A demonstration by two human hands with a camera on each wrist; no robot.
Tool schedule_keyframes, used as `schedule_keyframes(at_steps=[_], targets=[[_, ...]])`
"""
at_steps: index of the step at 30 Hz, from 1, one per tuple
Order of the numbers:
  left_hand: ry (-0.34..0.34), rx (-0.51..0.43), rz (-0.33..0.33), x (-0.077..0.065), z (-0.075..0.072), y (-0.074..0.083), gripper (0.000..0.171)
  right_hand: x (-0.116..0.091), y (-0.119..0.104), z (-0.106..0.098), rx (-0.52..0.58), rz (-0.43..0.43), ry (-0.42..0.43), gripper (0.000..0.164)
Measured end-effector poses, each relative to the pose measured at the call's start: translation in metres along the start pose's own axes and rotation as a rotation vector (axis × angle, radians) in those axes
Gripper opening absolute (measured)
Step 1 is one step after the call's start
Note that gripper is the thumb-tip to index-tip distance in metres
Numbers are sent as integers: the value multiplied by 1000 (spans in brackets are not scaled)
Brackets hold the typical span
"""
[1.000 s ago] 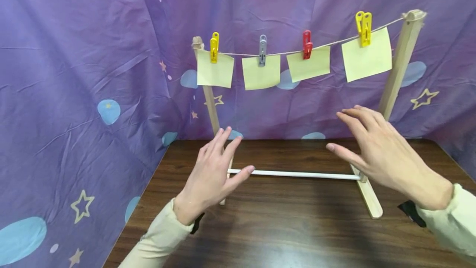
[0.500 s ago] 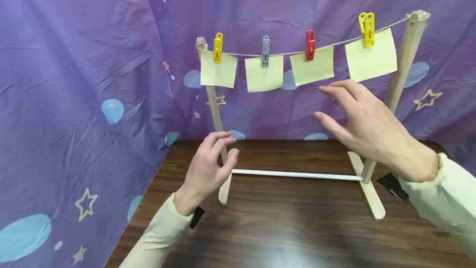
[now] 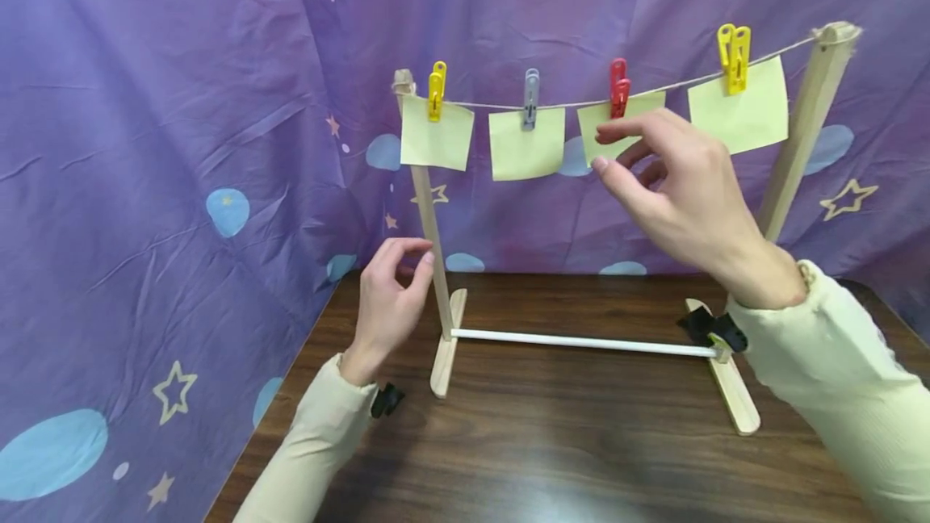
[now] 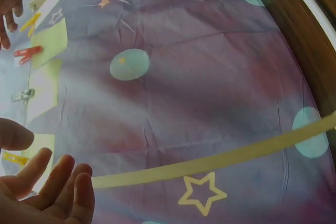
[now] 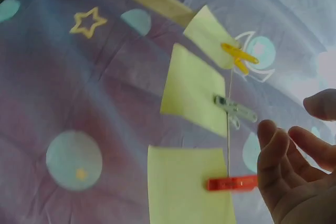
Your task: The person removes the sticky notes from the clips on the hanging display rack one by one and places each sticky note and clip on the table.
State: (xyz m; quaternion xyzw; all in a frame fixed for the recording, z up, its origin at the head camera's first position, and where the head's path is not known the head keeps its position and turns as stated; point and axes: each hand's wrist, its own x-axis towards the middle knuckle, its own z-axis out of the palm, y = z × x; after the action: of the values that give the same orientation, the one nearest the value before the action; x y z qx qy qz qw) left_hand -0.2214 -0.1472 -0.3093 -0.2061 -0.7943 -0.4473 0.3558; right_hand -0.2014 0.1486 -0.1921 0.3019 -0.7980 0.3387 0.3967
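Note:
Four-sided pale yellow paper notes hang in a row on a thin string [image 3: 472,106], each gripped by a clothespin. From the left come a yellow clothespin [image 3: 436,94], a grey clothespin [image 3: 531,99], a red clothespin [image 3: 618,89] and another yellow clothespin [image 3: 737,63]. My right hand [image 3: 679,184] is raised before the third note [image 5: 184,182], thumb and forefinger apart just below the red clothespin, holding nothing. My left hand [image 3: 388,297] hovers beside the left wooden post [image 3: 430,240], fingers loosely bent and nothing in them.
The stand has a right wooden post [image 3: 810,119], flat wooden feet [image 3: 734,398] and a white crossbar [image 3: 581,340] low between them. It stands on a dark brown table [image 3: 552,442]. A purple patterned cloth [image 3: 218,103] hangs behind and to the left.
My right hand has risen and moved left toward the red clothespin. My left hand's fingers have bent from spread out, and it has shifted slightly left. The notes stay pinned.

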Motion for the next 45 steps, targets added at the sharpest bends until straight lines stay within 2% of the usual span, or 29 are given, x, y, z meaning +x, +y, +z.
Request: schedule_keyframes(at_steps=[3, 5, 10, 13, 17, 21, 27, 33, 36, 41, 45], targets=[[-10, -35, -76, 5, 3, 1, 17, 6, -5, 9, 81, 65, 23, 23], [-20, -93, -142, 9, 5, 2, 19, 11, -7, 15, 140, 104, 36, 21], [-38, -331, -348, 22, 11, 7, 23, 26, -14, 32, 268, 151, 36, 19], [-27, -475, -458, 29, 15, 9, 25, 35, -19, 40, 293, 148, 11, 20], [11, -650, -548, 41, 20, 12, 26, 45, -26, 50, 245, 106, -10, 22], [18, -761, -601, 52, 22, 15, 31, 55, -33, 59, 181, 90, -25, 27], [-10, -849, -683, 66, 21, 19, 38, 74, -43, 70, 186, 157, -87, 36], [70, -996, -719, 76, 28, 20, 40, 93, -50, 82, 263, 275, -119, 37], [90, -1051, -726, 79, 32, 23, 35, 102, -51, 89, 277, 332, -135, 38], [75, -1115, -732, 83, 34, 27, 14, 112, -50, 99, 274, 408, -177, 43], [82, -1136, -717, 86, 36, 29, 9, 117, -50, 105, 302, 485, -201, 47]])
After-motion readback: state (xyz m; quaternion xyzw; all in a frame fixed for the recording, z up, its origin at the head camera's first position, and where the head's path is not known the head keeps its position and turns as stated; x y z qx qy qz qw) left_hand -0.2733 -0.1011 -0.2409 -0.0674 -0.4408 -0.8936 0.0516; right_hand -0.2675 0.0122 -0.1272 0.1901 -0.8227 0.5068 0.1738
